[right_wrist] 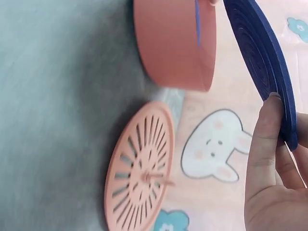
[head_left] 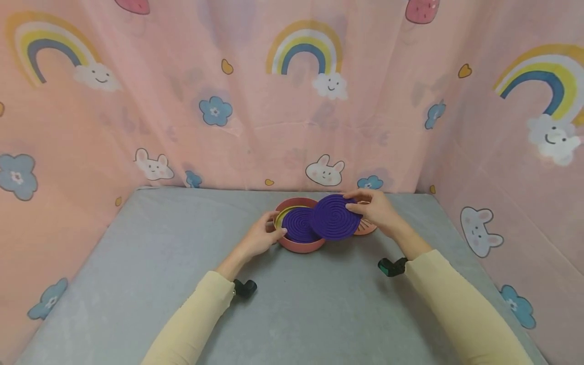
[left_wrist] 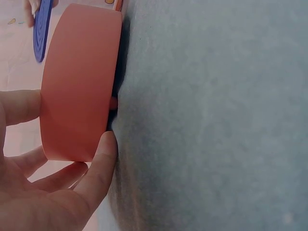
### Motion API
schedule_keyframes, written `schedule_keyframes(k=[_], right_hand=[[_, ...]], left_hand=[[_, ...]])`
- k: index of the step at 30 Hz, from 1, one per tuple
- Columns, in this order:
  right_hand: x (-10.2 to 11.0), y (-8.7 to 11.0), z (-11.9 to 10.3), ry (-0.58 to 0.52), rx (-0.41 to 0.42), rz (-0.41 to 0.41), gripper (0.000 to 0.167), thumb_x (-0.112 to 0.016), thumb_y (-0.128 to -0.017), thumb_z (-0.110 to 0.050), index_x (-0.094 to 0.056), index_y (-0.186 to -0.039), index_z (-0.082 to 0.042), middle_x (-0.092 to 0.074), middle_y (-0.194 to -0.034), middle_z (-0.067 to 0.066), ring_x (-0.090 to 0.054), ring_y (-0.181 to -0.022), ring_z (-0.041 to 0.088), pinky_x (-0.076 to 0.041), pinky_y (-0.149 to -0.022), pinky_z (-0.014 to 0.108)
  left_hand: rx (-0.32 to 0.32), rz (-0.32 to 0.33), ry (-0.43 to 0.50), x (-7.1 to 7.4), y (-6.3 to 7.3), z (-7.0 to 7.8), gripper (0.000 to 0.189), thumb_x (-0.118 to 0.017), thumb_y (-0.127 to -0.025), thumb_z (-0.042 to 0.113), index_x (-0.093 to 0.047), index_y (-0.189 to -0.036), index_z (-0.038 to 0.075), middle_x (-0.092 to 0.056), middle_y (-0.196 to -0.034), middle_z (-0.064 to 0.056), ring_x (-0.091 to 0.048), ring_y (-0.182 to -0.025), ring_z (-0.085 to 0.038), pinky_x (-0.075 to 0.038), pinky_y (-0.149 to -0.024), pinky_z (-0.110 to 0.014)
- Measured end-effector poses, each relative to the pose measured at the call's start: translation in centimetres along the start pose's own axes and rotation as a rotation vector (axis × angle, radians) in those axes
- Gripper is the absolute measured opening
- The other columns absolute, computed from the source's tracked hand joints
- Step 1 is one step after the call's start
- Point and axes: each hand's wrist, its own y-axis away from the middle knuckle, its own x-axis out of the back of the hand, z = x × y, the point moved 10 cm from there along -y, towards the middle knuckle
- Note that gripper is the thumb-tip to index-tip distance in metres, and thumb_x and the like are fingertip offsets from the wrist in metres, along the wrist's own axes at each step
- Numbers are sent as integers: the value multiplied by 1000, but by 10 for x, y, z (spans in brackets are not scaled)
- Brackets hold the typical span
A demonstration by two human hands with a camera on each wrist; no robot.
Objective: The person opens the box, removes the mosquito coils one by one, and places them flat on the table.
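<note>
Between the thumb and fingers of my right hand (head_left: 376, 210) is a purple spiral mosquito coil (head_left: 335, 217), raised and tilted above the right side of a round pink box (head_left: 301, 247). A second purple coil (head_left: 298, 224) lies inside this box, with a yellow piece (head_left: 280, 219) showing at its left edge. My left hand (head_left: 262, 235) grips the box's left side, fingers at the rim and wall. In the right wrist view, the thumb presses one face of the raised coil (right_wrist: 262, 53) and the fingers lie behind it.
A pink slotted lid (right_wrist: 139, 168) with a small central peg lies on the grey table (head_left: 319, 314), to the right of the box. Patterned pink curtains (head_left: 246, 152) stand behind the table and along both sides.
</note>
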Motion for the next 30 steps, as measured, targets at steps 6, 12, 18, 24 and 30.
schedule_keyframes(k=[6, 12, 18, 24, 30], right_hand=[[26, 16, 10, 39, -14, 45, 39, -68, -99, -17, -61, -134, 1, -60, -130, 21, -62, -99, 14, -57, -74, 25], [52, 33, 26, -5, -10, 75, 44, -68, -99, -15, -57, -136, 5, -64, -115, 10, -65, -89, 7, -58, -74, 25], [85, 48, 45, -46, -2, 136, 46, -67, -100, -16, -54, -138, 8, -64, -107, -6, -67, -89, 5, -58, -77, 22], [116, 61, 68, -90, -45, 230, 39, -67, -100, -16, -59, -134, 0, -62, -105, -7, -64, -83, 4, -57, -72, 20], [139, 68, 95, -190, -106, 327, 29, -69, -98, -13, -65, -126, -8, -62, -102, -11, -63, -80, 2, -56, -69, 18]], left_hand=[[8, 3, -8, 0, 0, 1, 63, -69, -98, 28, -41, -154, 13, -44, -154, -14, -51, -135, -33, -55, -96, -44], [11, 8, 5, 0, 1, -1, 63, -69, -98, 26, -42, -154, 13, -44, -154, -13, -51, -134, -32, -55, -96, -43], [1, 9, 3, 1, 0, -2, 62, -69, -99, 26, -42, -153, 13, -44, -154, -14, -51, -134, -33, -55, -96, -43], [-2, 11, 0, 1, 0, 0, 64, -69, -98, 26, -42, -154, 13, -45, -154, -14, -51, -135, -33, -54, -98, -46], [-2, 13, -7, 1, 1, 1, 64, -70, -98, 27, -42, -154, 13, -45, -153, -14, -51, -135, -33, -53, -99, -47]])
